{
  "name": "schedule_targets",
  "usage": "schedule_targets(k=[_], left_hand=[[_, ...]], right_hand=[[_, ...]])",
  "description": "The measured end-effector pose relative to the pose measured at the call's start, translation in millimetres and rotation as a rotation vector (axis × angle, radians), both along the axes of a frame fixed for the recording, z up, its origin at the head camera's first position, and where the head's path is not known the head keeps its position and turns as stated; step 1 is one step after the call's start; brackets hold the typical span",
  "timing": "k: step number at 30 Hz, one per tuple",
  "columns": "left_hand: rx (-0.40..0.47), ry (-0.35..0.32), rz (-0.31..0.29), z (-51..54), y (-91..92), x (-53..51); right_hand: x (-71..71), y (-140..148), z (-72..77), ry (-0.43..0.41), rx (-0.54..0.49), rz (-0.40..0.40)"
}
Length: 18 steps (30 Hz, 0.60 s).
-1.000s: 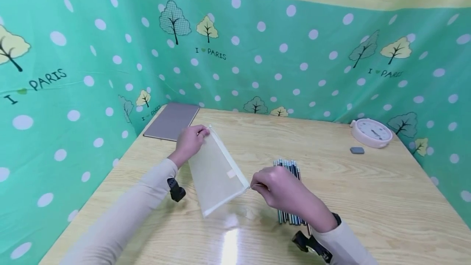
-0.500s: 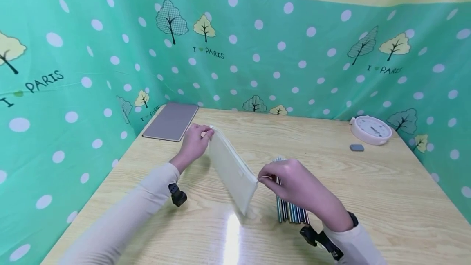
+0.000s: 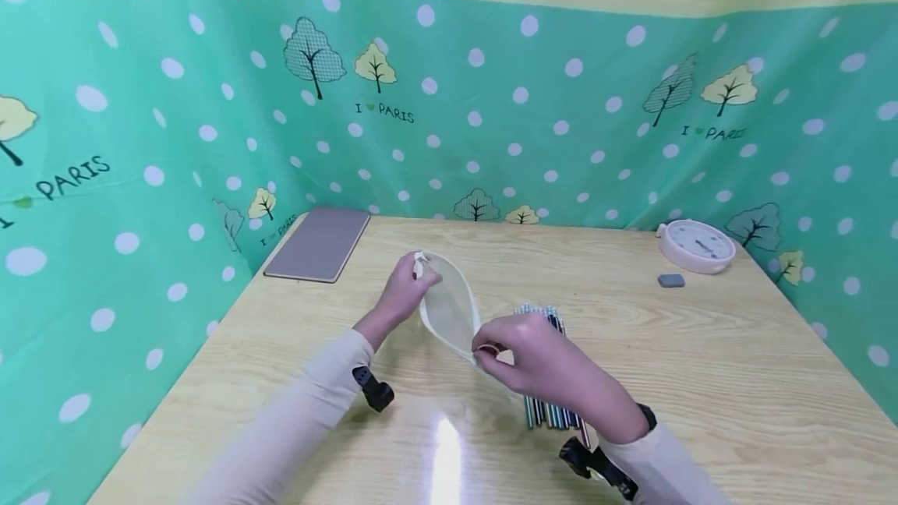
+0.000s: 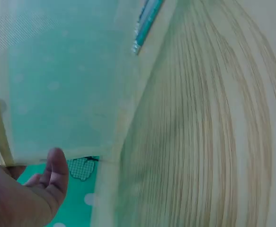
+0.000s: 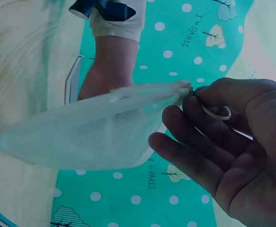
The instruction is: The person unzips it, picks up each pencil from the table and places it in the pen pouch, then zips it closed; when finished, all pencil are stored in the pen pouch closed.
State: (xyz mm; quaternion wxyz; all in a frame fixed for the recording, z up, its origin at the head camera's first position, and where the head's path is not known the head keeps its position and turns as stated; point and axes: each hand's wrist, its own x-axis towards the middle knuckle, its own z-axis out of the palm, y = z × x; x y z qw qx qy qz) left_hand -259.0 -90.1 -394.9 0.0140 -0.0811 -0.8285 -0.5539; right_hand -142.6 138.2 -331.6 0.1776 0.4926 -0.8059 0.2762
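A translucent pale mesh pouch (image 3: 449, 304) is held above the table between both hands, its rim spread into an oval. The left hand (image 3: 405, 287) grips its far corner; in the left wrist view that hand (image 4: 31, 191) is at the pouch's lower edge. The right hand (image 3: 529, 353) pinches the near corner, where the right wrist view shows thumb and forefinger of the hand (image 5: 232, 137) at the corner, with a thin loop (image 5: 217, 115) hanging beside them. A row of pencils (image 3: 550, 414) lies on the table, partly hidden under the right hand.
A grey notebook (image 3: 319, 244) lies at the table's back left. At the back right are a pink round clock (image 3: 696, 246) and a small grey eraser (image 3: 670, 280). A green patterned cloth (image 3: 491, 139) hangs behind and at the sides of the wooden table (image 3: 701, 380).
The pouch has turned from a flat, hanging shape to one with its rim bowed apart. The left hand has shifted right and slightly nearer, while the right hand stays near the pencils.
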Motion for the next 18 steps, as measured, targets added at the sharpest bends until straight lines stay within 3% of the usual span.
schedule_targets(k=[4, 8, 11, 15, 18], left_hand=[[0.06, -0.169, -0.101, 4.2, 2.6, -3.5], [-0.059, -0.324, -0.278, 21.1, -1.0, -1.1], [-0.151, -0.371, -0.387, 33.0, -2.0, 4.5], [-0.18, -0.379, -0.399, 40.6, -3.6, 9.7], [-0.183, -0.385, -0.368, 43.4, -8.0, 11.4]], right_hand=[[-2.1, -6.2, -7.1, 0.0, 0.003, -0.022], [-3.1, -12.0, -15.8, -0.03, 0.005, -0.035], [-2.9, -17.2, -21.9, -0.062, -0.004, -0.037], [-4.0, -22.6, -26.0, -0.149, -0.044, -0.033], [-8.5, -19.5, -24.4, -0.282, -0.075, -0.051]])
